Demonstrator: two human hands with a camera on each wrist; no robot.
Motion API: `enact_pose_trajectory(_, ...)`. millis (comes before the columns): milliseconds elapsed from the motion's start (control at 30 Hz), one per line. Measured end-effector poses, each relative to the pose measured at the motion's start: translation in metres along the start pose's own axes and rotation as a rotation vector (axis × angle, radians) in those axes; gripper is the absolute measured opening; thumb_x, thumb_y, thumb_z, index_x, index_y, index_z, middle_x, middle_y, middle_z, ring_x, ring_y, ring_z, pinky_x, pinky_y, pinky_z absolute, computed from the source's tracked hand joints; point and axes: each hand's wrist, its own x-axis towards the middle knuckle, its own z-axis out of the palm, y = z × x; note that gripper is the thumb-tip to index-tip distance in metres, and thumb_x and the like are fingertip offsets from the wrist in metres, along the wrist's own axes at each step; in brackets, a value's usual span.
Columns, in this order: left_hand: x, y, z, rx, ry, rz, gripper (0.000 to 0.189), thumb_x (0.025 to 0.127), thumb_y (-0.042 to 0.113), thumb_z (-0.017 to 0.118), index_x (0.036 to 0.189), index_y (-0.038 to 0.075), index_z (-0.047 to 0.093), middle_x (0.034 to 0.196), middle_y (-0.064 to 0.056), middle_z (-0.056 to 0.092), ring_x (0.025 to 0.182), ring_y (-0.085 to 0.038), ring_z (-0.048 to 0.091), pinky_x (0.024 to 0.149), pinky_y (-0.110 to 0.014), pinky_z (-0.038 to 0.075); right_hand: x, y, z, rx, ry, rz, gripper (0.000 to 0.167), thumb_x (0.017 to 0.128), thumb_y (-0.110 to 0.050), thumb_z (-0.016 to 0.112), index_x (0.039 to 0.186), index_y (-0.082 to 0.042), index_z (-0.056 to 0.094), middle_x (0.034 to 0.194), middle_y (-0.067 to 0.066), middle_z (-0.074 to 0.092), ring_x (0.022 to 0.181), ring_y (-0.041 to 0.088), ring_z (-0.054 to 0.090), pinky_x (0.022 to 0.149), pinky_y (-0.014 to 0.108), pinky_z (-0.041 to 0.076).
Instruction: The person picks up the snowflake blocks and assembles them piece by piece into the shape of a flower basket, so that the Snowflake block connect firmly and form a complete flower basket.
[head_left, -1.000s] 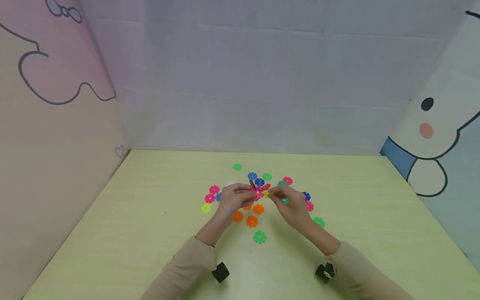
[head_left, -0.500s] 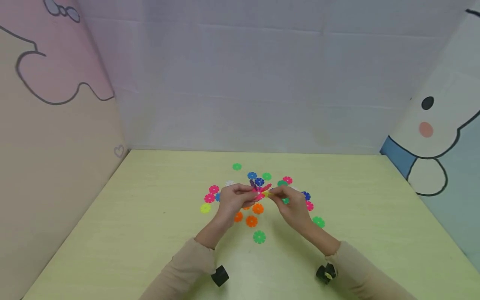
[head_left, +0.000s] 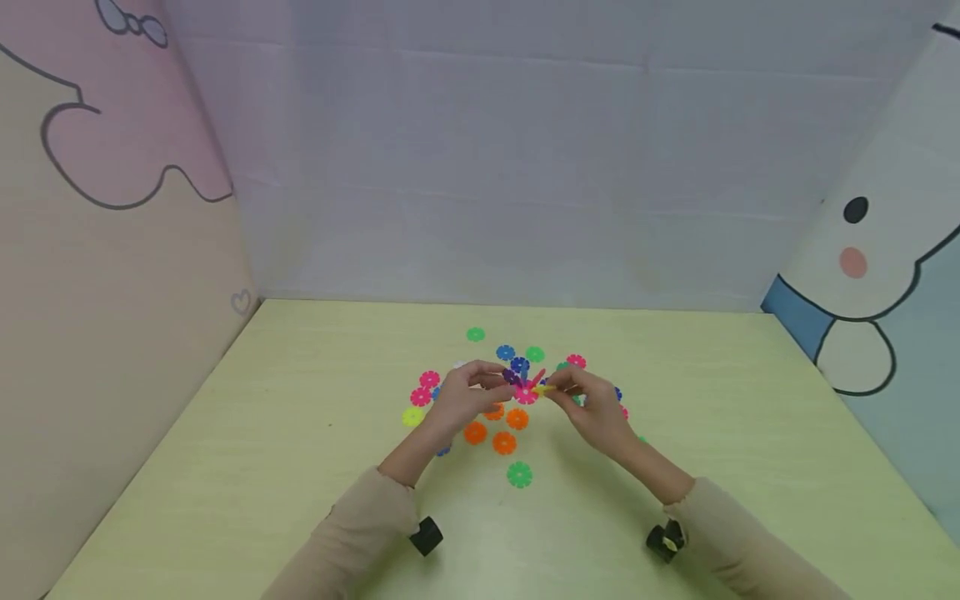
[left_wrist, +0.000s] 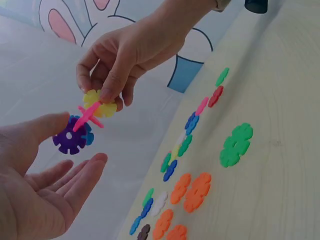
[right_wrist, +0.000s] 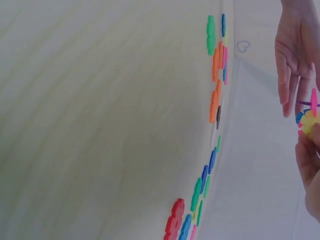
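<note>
Above the table, my right hand point(head_left: 596, 408) pinches a yellow notched snowflake disc point(left_wrist: 101, 105) between thumb and fingertips. This disc is joined to a cluster of interlocking plastic discs: a pink one point(head_left: 527, 392), a purple one point(left_wrist: 69, 136) and a blue one point(left_wrist: 90, 136) partly behind the purple. Beside the cluster my left hand point(head_left: 468, 400) has its fingers spread loosely, its thumb tip right at the purple disc's edge. In the right wrist view, the left hand point(right_wrist: 297, 55) appears above the cluster, which is cut off by the frame's right side.
Loose snowflake discs lie scattered on the pale table under and around the hands: several orange ones point(head_left: 505, 443), a green one point(head_left: 520, 475) nearer the front, pink ones point(head_left: 421, 397) and a yellow-green one point(head_left: 412, 417) to the left. A white curtain point(head_left: 465, 167) stands behind the table.
The disc cluster has turned and shifted slightly right, now showing purple and blue faces. The left hand's fingers have loosened from the pink disc; the right hand moved slightly right, still pinching the yellow disc.
</note>
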Motion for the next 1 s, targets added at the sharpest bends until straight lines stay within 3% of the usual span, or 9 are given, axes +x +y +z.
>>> enact_pose_trajectory(167, 0.007, -0.002, -0.009, 0.038, -0.188, 0.04, 0.051, 0.084, 0.029, 0.064, 0.131, 0.015, 0.047, 0.12, -0.008, 0.056, 0.102, -0.021, 0.057, 0.085, -0.042, 0.049, -0.003, 0.016, 0.004, 0.061, -0.106, -0.003, 0.018, 0.076, 0.01, 0.065, 0.088, -0.003, 0.06, 0.081, 0.006, 0.065, 0.073, 0.016, 0.063, 0.063, 0.027, 0.055)
enact_pose_trajectory(300, 0.009, -0.005, -0.012, 0.024, -0.258, 0.054, 0.045, 0.087, 0.025, 0.061, 0.128, 0.013, 0.05, 0.113, -0.009, 0.059, 0.095, -0.02, 0.061, 0.085, -0.044, 0.049, 0.002, 0.006, 0.003, 0.062, -0.155, 0.003, 0.015, 0.077, 0.011, 0.064, 0.088, 0.001, 0.061, 0.082, 0.011, 0.065, 0.072, 0.022, 0.064, 0.061, 0.031, 0.055)
enact_pose_trajectory(433, 0.009, -0.008, -0.014, 0.024, -0.23, 0.043, 0.043, 0.086, 0.021, 0.063, 0.125, 0.008, 0.052, 0.11, -0.008, 0.058, 0.094, -0.019, 0.06, 0.081, -0.036, 0.052, 0.001, 0.008, -0.01, 0.015, -0.227, 0.103, 0.015, 0.078, 0.003, 0.066, 0.093, 0.002, 0.062, 0.087, 0.012, 0.066, 0.076, 0.021, 0.064, 0.062, 0.029, 0.054)
enact_pose_trajectory(533, 0.006, -0.009, -0.019, 0.033, -0.203, 0.046, 0.043, 0.084, 0.019, 0.064, 0.124, 0.006, 0.053, 0.11, -0.008, 0.057, 0.095, -0.02, 0.059, 0.08, -0.034, 0.052, -0.005, 0.027, -0.027, -0.029, -0.344, 0.211, 0.018, 0.081, -0.007, 0.067, 0.097, -0.001, 0.064, 0.09, 0.009, 0.066, 0.079, 0.016, 0.062, 0.065, 0.025, 0.053)
enact_pose_trajectory(633, 0.003, -0.01, -0.028, 0.028, -0.192, 0.056, 0.04, 0.083, 0.019, 0.066, 0.12, 0.007, 0.056, 0.11, -0.007, 0.058, 0.097, -0.02, 0.058, 0.081, -0.036, 0.052, -0.012, 0.038, -0.049, -0.088, -0.481, 0.28, 0.018, 0.08, -0.007, 0.068, 0.096, 0.001, 0.064, 0.089, 0.009, 0.065, 0.077, 0.015, 0.06, 0.065, 0.024, 0.052)
enact_pose_trajectory(767, 0.001, -0.014, -0.037, 0.031, -0.181, 0.056, 0.034, 0.082, 0.02, 0.068, 0.113, 0.013, 0.06, 0.111, -0.005, 0.059, 0.1, -0.022, 0.057, 0.082, -0.039, 0.051, -0.023, 0.053, -0.069, -0.148, -0.6, 0.322, 0.017, 0.077, -0.004, 0.069, 0.093, 0.001, 0.065, 0.086, 0.006, 0.064, 0.075, 0.015, 0.057, 0.064, 0.022, 0.05)
enact_pose_trajectory(1000, 0.003, -0.02, -0.041, 0.036, -0.202, 0.06, 0.035, 0.082, 0.02, 0.068, 0.114, 0.01, 0.059, 0.111, -0.007, 0.058, 0.091, -0.021, 0.062, 0.083, -0.044, 0.05, -0.037, 0.067, -0.07, -0.197, -0.648, 0.306, 0.026, 0.069, -0.011, 0.077, 0.092, -0.002, 0.067, 0.084, -0.001, 0.061, 0.076, 0.013, 0.052, 0.066, 0.024, 0.048)
